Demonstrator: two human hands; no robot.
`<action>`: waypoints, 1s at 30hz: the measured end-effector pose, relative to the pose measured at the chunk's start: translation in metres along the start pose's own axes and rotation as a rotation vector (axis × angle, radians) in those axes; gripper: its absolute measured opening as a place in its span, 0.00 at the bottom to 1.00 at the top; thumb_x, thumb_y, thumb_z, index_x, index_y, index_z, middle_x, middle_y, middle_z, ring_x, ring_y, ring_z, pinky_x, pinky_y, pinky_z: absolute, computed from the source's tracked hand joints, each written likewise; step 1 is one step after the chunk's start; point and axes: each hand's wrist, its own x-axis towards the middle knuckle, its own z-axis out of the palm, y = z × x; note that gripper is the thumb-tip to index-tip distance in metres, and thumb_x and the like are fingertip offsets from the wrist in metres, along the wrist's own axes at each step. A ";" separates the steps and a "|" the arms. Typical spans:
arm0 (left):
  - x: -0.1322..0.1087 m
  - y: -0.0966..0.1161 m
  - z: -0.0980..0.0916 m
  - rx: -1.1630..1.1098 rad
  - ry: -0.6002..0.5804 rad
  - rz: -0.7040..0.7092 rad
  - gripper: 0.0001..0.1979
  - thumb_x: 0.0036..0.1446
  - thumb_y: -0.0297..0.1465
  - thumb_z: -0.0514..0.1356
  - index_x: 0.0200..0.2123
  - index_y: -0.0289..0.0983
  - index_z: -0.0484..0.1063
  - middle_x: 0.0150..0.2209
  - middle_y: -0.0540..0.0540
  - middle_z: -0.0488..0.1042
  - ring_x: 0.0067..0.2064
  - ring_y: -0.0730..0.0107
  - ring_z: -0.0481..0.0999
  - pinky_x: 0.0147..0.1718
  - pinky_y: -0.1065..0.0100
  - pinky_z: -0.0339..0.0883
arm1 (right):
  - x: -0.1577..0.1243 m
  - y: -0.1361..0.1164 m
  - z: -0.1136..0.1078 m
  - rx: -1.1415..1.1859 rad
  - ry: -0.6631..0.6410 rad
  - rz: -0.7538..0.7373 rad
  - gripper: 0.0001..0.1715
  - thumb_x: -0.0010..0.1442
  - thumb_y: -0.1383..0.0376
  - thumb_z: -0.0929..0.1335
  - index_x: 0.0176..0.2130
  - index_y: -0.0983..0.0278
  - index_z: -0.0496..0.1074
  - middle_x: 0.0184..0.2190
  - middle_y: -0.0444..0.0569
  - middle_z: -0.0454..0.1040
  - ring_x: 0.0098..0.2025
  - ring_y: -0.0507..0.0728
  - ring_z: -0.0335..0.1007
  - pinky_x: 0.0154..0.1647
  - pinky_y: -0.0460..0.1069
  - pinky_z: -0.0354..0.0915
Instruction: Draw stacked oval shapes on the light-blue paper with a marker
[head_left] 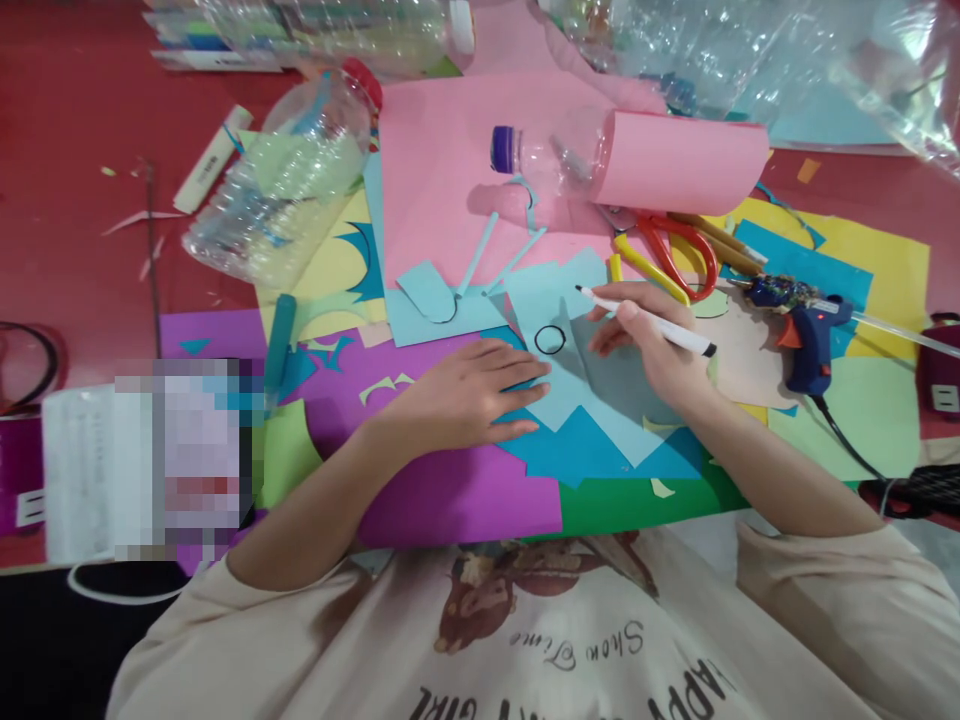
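My right hand [637,335] grips a white marker [660,328] with a black tip and black end, raised over the papers with its tip pointing left. Below the tip lies a light blue paper piece [566,385] bearing a black drawn circle [550,340]. Spread flat, my left hand [487,390] rests with its fingertips at the left edge of that piece. Farther back, a rounded light blue cutout [429,291] and two thin paper strips [477,255] lie on a light blue and pink sheet. A clear bottle with a purple cap [504,149] is wrapped in pink paper [682,163].
Red-handled scissors [690,265] and a blue glue gun [814,345] with its cord lie at the right. A crumpled clear bottle [289,190], a white tube [212,160] and a teal marker [280,340] are at the left. Coloured paper scraps cover the red table [67,180].
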 end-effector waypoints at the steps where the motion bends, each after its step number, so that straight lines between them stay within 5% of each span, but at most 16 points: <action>1: 0.001 0.003 0.002 0.005 -0.007 0.009 0.18 0.65 0.40 0.52 0.51 0.38 0.73 0.55 0.42 0.74 0.55 0.58 0.72 0.54 0.57 0.62 | 0.000 0.000 0.000 -0.017 -0.006 -0.016 0.17 0.60 0.51 0.68 0.42 0.59 0.74 0.31 0.46 0.75 0.26 0.52 0.73 0.26 0.49 0.69; 6: 0.005 0.014 0.013 -0.005 0.024 0.085 0.20 0.65 0.41 0.51 0.54 0.39 0.71 0.57 0.42 0.72 0.56 0.59 0.71 0.56 0.56 0.62 | 0.000 0.001 -0.001 -0.025 -0.035 -0.014 0.13 0.60 0.53 0.68 0.34 0.60 0.72 0.20 0.41 0.68 0.19 0.50 0.64 0.20 0.48 0.60; 12: 0.002 0.005 0.012 0.061 0.061 0.031 0.17 0.66 0.38 0.50 0.51 0.37 0.72 0.54 0.42 0.74 0.56 0.60 0.72 0.58 0.55 0.60 | -0.002 0.002 -0.002 0.039 -0.051 0.030 0.12 0.59 0.55 0.69 0.32 0.60 0.71 0.22 0.43 0.71 0.20 0.51 0.66 0.20 0.48 0.62; 20: 0.003 -0.003 0.011 0.004 0.020 0.013 0.17 0.66 0.36 0.51 0.51 0.37 0.71 0.56 0.38 0.72 0.56 0.59 0.73 0.59 0.54 0.62 | -0.006 0.001 0.005 -0.207 -0.197 -0.010 0.09 0.57 0.60 0.69 0.32 0.64 0.69 0.23 0.43 0.71 0.23 0.50 0.65 0.22 0.46 0.60; 30: 0.004 -0.004 0.009 -0.141 0.041 -0.121 0.15 0.64 0.37 0.52 0.46 0.40 0.76 0.55 0.37 0.71 0.58 0.55 0.69 0.59 0.49 0.60 | -0.006 0.006 0.010 -0.434 -0.148 -0.095 0.08 0.55 0.63 0.68 0.27 0.62 0.66 0.21 0.42 0.71 0.20 0.48 0.60 0.20 0.45 0.53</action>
